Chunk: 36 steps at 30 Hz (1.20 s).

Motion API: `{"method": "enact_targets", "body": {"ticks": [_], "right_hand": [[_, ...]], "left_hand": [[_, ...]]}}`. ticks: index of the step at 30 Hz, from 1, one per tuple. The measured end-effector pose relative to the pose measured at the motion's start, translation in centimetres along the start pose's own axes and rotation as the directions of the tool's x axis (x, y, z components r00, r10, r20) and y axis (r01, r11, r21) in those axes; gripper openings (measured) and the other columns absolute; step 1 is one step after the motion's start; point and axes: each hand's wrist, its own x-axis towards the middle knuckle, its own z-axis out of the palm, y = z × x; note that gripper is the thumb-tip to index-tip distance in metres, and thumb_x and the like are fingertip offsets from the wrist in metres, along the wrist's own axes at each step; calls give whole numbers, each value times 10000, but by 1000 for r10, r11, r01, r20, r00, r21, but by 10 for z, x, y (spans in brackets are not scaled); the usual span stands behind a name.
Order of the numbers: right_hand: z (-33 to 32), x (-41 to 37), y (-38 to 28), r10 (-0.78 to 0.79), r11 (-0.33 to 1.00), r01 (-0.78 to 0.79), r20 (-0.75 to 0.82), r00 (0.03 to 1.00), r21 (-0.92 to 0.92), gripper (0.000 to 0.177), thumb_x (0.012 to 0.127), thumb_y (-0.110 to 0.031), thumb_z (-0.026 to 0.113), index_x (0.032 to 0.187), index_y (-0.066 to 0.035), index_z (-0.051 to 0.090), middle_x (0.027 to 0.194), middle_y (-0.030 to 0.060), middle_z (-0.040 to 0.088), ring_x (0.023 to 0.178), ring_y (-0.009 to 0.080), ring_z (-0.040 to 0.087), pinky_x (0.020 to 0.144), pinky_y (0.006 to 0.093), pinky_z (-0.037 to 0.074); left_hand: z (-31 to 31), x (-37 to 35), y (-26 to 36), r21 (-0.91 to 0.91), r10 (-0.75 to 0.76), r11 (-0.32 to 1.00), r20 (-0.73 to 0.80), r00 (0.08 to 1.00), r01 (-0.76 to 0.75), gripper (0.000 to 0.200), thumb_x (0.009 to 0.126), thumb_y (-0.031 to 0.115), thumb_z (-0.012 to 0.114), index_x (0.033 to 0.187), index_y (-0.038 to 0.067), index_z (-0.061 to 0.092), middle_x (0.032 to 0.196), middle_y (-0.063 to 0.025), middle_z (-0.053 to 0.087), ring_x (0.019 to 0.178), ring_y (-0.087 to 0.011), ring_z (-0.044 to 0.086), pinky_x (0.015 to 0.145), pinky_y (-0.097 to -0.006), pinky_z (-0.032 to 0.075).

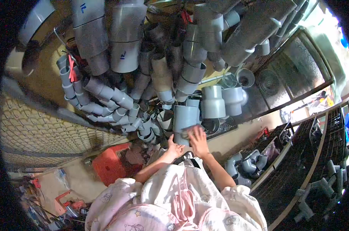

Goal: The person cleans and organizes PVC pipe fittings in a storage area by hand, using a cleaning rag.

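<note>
The left hand [175, 148] is spread, contact unclear, by the lower end of a grey cylindrical plastic fitting [185, 117]; the right hand [198, 140] blurs over its side, grip impossible to tell. The fitting looks stiff, light and slick, best held around its narrower bottom, among other grey plastic fittings [213, 102]

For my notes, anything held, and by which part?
Right hand: apparently a blurred piece, part unclear. Left hand: near lower end of grey fitting, hold unclear.

blue "12" [83, 7] seems written on one grey pipe [89, 18] and another pipe [125, 58].
</note>
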Motion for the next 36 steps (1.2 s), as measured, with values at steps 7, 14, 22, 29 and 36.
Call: {"method": "enact_targets", "body": {"ticks": [7,14,22,29,36], "right_hand": [[66,10,14,672,270,-347,82,736,898,529,860,-220,390,1296,0,185,1311,180,259,1187,272,279,975,340,208],[46,-1,35,551,-566,-205,552,627,798,196,777,-207,499,917,-70,502,726,50,525,566,192,515,530,329,457],[-86,55,-30,473,-318,-174,315,823,932,224,738,-131,573,941,-72,497,813,5,513,738,109,486,667,247,397],[-28,44,-9,624,587,-322,-163,764,743,172,716,-43,532,853,14,445,797,152,494,753,248,486,700,306,392],[-38,28,-35,-189,968,205,-124,974,141,320,688,-164,569,987,-75,499,1214,134,381,1146,329,304,920,476,223]], "left_hand": [[-3,-1,2,19,39,999,-32,999,-39,611,649,613,496,918,65,476,871,-32,515,783,-158,478,598,-281,353],[-1,-8,4,55,22,998,-14,1000,-22,583,674,622,456,916,94,508,834,5,539,767,-143,496,583,-267,358],[-9,3,-2,8,31,999,64,997,-32,593,670,667,414,922,140,513,830,28,549,778,-128,486,603,-260,335],[-4,-8,7,-38,-39,998,48,998,41,532,702,563,464,969,102,465,916,-34,490,784,-167,451,603,-283,368],[-8,-3,5,-26,-23,999,190,982,28,500,781,512,318,1046,129,499,991,-47,544,831,-205,527,668,-330,442]]}}
